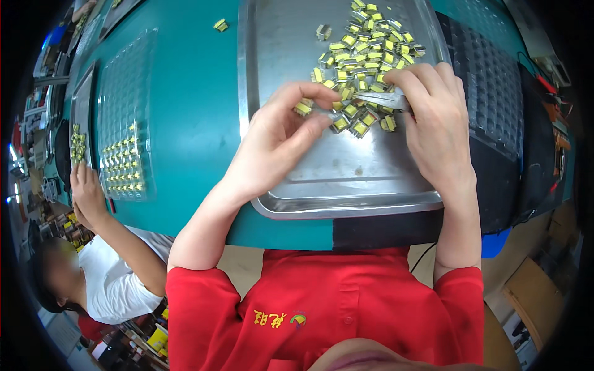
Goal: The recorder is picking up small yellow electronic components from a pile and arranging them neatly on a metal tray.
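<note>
A heap of small yellow-wrapped transformers [371, 55] with metal pins lies in a shallow metal tray [346, 185] before me. My left hand [278, 133] is over the tray's left side, thumb and forefinger curled toward each other. One small transformer [303, 107] shows within its grasp, partly hidden by the fingers. My right hand [433, 114] is closed around metal tweezers [380, 99]. Their tips point left, over the near part of the heap, toward my left fingertips. Whether the tips touch a part cannot be made out.
A single transformer [221, 25] lies on the green mat [192, 123] left of the tray. Farther left is a clear blister tray [127, 80], partly filled. An empty-looking dark blister tray [489, 93] lies at right. A co-worker's hand [88, 195] reaches toward another metal tray.
</note>
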Demonstrator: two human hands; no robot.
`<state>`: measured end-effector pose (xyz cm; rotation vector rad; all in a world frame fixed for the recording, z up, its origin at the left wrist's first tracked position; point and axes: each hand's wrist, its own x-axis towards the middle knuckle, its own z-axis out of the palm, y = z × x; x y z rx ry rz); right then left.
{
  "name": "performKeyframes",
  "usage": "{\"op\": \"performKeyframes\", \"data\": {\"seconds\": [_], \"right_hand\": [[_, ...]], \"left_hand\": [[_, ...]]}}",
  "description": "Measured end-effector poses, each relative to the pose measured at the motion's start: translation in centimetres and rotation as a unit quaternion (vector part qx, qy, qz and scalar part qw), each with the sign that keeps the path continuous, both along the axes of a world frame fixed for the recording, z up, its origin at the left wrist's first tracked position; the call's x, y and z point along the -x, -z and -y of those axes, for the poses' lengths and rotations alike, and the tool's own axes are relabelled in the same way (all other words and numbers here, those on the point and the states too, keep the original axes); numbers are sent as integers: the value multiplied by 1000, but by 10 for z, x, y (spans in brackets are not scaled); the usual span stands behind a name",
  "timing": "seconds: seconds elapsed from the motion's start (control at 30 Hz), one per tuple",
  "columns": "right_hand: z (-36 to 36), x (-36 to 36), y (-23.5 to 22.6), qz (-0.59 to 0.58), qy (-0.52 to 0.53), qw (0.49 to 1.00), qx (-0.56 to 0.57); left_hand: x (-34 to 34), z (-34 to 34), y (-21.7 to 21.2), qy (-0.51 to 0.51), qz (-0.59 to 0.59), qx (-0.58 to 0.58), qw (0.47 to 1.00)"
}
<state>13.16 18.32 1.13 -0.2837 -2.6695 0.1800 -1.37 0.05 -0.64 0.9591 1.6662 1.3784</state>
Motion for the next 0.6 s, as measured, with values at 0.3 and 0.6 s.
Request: {"op": "performKeyframes", "data": {"seconds": [0.3,0.6], "right_hand": [[-3,-1,0,-23,6,1000,20],[-10,-2,6,-37,4,999,31]], "left_hand": [[39,11,-7,-140,-312,12,940],[120,14,22,-275,-393,64,875]]}}
